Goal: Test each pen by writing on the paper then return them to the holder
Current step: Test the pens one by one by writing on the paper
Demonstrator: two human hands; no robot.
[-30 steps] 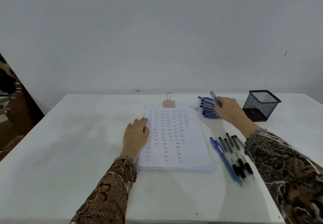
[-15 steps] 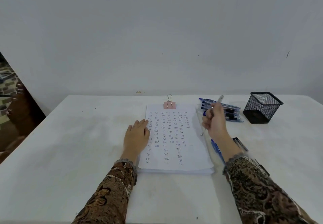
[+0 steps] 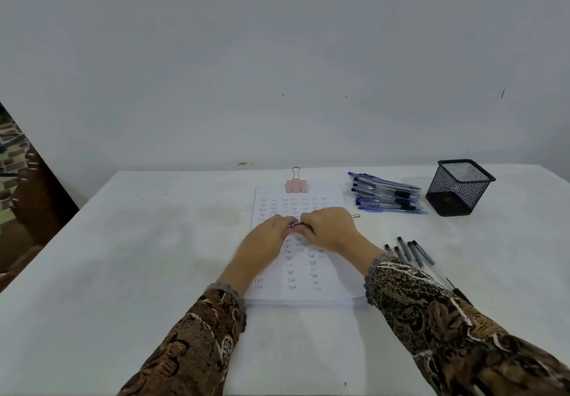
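- A white surface (image 3: 154, 256) carries the paper (image 3: 303, 295), a stack clamped at its far edge by a pink clip (image 3: 296, 185) and filled with columns of small handwritten words.
- Right of the paper's far corner lies a pile (image 3: 385, 195) of blue pens; just beyond it stands the holder (image 3: 461, 188) — black mesh, upright, apart from the pile.
- Nearer, right of the paper, a row (image 3: 411, 250) of dark pens lies on the surface, partly hidden by the right sleeve (image 3: 431, 309).
- Both hands meet over the middle of the paper and cover several lines of writing.
- The pen (image 3: 294, 224) lies crosswise between them: a short blue stretch shows in the gap, and a silvery end pokes out past the right hand.
- The left hand (image 3: 268, 236) comes in from the left, its grip pinching the pen's blue end.
- The right hand (image 3: 331, 229) is knuckles-up, its grip curled round the pen's barrel.
- Whether the pen touches the paper cannot be told.
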